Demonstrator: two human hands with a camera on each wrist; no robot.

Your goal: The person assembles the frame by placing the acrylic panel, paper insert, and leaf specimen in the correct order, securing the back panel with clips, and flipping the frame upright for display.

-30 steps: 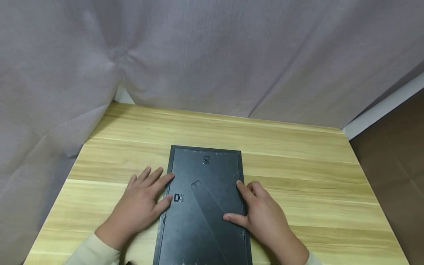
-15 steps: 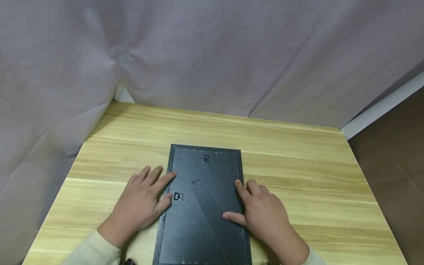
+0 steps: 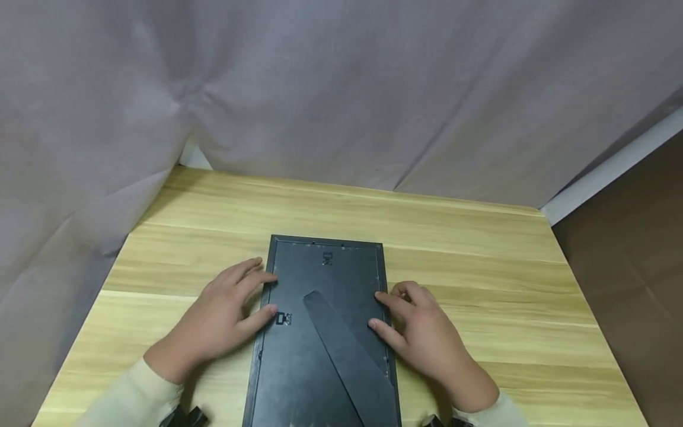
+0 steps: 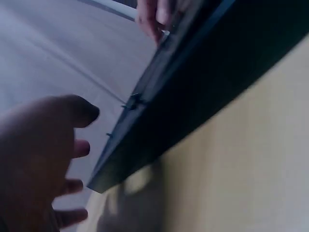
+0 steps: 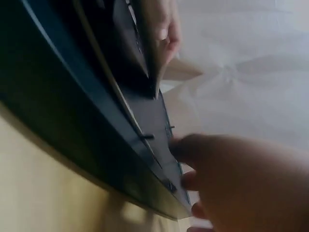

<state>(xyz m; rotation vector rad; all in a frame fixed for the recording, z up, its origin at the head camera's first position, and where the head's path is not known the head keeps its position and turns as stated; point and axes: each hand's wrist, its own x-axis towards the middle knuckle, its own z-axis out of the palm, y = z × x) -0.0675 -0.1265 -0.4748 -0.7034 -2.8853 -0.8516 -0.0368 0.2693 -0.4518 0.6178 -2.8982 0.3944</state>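
we see the black frame (image 3: 290, 362) back-up on the table (image 3: 533, 296), left hand (image 3: 216, 314) and right hand (image 3: 427, 338) at its long edges, fingers apart, gripping nothing; we judge uneven pressure could skew it.

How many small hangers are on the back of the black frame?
2 on the frame: one hanger near the far edge, another near the left edge, by the left hand. More may hide below the head view.

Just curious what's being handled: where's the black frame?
In the head view, the black frame lies on the table, bottom centre, between the left hand and the right hand.
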